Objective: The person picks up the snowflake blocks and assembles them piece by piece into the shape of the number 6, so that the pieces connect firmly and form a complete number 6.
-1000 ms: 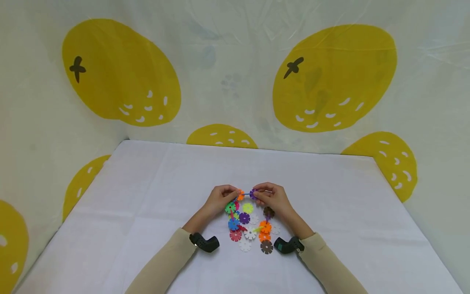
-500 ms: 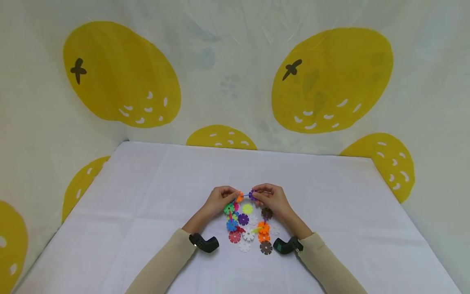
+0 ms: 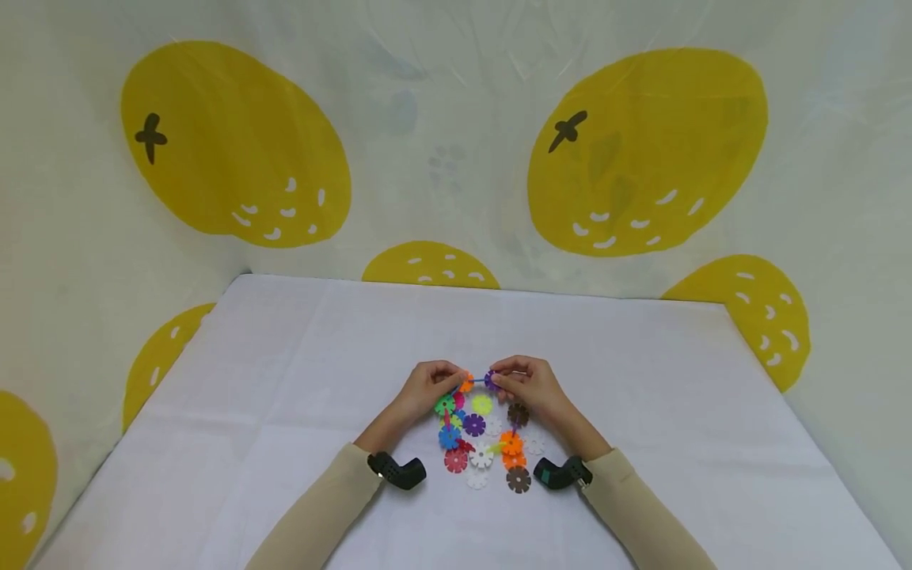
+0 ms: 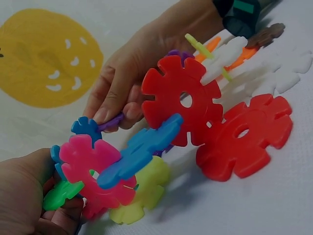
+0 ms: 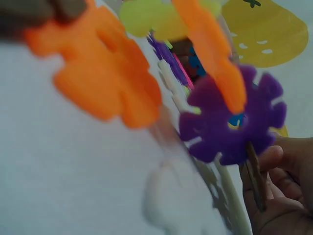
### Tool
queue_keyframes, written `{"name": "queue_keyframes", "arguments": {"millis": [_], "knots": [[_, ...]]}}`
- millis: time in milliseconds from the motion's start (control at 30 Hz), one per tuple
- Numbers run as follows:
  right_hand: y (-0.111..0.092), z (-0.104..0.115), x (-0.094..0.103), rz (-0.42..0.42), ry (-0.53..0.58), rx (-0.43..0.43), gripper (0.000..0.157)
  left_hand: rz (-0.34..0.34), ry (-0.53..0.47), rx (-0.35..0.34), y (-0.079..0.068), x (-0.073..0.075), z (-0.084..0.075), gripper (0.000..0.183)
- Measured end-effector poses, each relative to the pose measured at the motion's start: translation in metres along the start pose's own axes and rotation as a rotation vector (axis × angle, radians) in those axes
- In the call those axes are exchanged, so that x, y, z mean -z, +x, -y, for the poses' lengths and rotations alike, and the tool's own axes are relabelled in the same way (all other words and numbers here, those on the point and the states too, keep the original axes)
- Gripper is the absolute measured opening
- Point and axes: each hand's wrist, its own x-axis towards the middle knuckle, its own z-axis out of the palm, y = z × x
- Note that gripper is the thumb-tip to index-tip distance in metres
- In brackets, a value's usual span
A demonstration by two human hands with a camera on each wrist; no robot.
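Observation:
Slotted plastic flower discs are joined edge to edge in a curved chain. My left hand (image 3: pixel 430 386) pinches an orange disc (image 3: pixel 466 384) at the chain's far side; in the left wrist view a green disc (image 4: pixel 62 195) is beside its fingers. My right hand (image 3: pixel 530 385) pinches a purple disc (image 3: pixel 489 380). Between the hands, a blue disc (image 3: pixel 479 381) stands edge-on, touching both. A pink disc (image 4: pixel 88 164), an upright red disc (image 4: pixel 166 93) and a white disc (image 3: pixel 480 455) belong to the chain's left and near parts. In the right wrist view, a brown disc (image 5: pixel 255 176) stands by the right fingers.
Loose discs lie flat on the white tabletop (image 3: pixel 321 340) under and around the chain: a yellow one (image 3: pixel 482 404), a purple one, a red one (image 3: pixel 456 461), a brown one (image 3: pixel 518 479) and white ones. Patterned cloth (image 3: pixel 442 142) hangs behind and at the sides.
Both hands hold almost the same place and keep their grip on the orange and purple discs. The chain's near part has shifted very slightly to the left.

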Motion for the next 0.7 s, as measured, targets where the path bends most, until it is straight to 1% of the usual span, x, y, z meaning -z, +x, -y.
{"name": "queue_keyframes", "arguments": {"millis": [100, 167, 300, 467, 533, 700], "knots": [[0.001, 0.000, 0.002, 0.028, -0.013, -0.007, 0.024, 0.017, 0.022, -0.007, 0.001, 0.000, 0.000, 0.025], [0.002, 0.000, 0.003, 0.052, -0.034, 0.004, 0.024, 0.026, 0.031, -0.009, 0.000, 0.001, -0.001, 0.025], [0.003, 0.000, 0.000, 0.061, -0.062, 0.028, 0.024, 0.030, 0.036, -0.011, 0.000, 0.003, -0.003, 0.025], [0.003, 0.002, -0.005, 0.015, -0.024, 0.019, 0.026, 0.009, 0.025, -0.021, 0.000, 0.005, -0.004, 0.025], [0.003, 0.003, -0.007, -0.003, -0.015, 0.016, 0.026, -0.009, 0.016, -0.019, 0.001, 0.004, -0.005, 0.024], [0.003, 0.004, -0.008, -0.084, -0.022, 0.007, 0.029, -0.043, -0.021, -0.003, 0.003, -0.001, -0.001, 0.026]]}}
